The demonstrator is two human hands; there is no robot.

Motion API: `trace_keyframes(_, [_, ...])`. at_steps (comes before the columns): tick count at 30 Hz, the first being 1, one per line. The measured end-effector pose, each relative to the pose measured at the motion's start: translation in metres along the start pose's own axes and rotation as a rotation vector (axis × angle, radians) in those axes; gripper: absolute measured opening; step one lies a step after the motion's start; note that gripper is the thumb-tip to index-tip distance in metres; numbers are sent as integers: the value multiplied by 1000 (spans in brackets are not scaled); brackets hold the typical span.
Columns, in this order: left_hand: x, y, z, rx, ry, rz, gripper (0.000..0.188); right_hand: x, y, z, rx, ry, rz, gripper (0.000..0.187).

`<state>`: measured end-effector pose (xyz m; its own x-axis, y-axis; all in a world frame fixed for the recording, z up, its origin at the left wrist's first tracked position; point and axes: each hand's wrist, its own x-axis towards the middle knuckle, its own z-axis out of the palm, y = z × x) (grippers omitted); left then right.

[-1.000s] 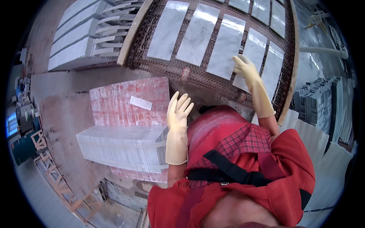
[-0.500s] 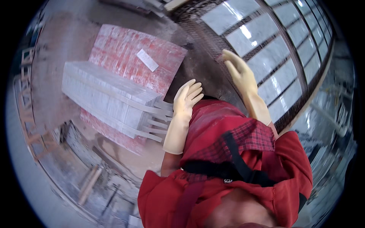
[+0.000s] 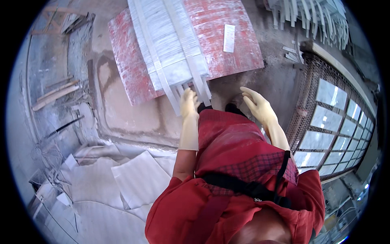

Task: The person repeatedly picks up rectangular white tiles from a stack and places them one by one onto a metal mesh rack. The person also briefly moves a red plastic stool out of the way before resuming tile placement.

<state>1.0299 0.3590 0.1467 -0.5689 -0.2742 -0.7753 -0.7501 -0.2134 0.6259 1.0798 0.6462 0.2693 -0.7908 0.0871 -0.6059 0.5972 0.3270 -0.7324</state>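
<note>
Both my hands wear long cream rubber gloves. My left hand (image 3: 189,102) hovers at the near end of a stack of pale grey, thin sheets or tiles (image 3: 174,51), its fingers loosely bent and slightly blurred. Beside it, long white flat strips (image 3: 198,79) lie over the stack and hang past its near edge. Whether the fingers touch the strips, I cannot tell. My right hand (image 3: 258,106) is held out over the floor in front of my red apron, thumb and fingers apart with nothing in them.
Under the stack lies a worn red-and-white board (image 3: 243,36) with a small white rectangular piece (image 3: 229,38) on it. A mesh conveyor-like frame bearing glossy pale tiles (image 3: 330,92) stands at right. More white strips (image 3: 308,12) hang far right. Pale sheets (image 3: 140,179) and a fan (image 3: 40,156) are lower left.
My view and body have turned left, so the stack now lies straight ahead. My left hand has come to the strips at its near end, fingers more bent. My right hand stays open.
</note>
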Motion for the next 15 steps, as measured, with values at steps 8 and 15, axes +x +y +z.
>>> trace_keyframes(8, [135,-14,-121,493,436,257,61,177,35,136,-3,-239,145,68])
trace_keyframes(15, [185,17,-134,371,-35,-218,51,242,65,229,88,-310,360,74])
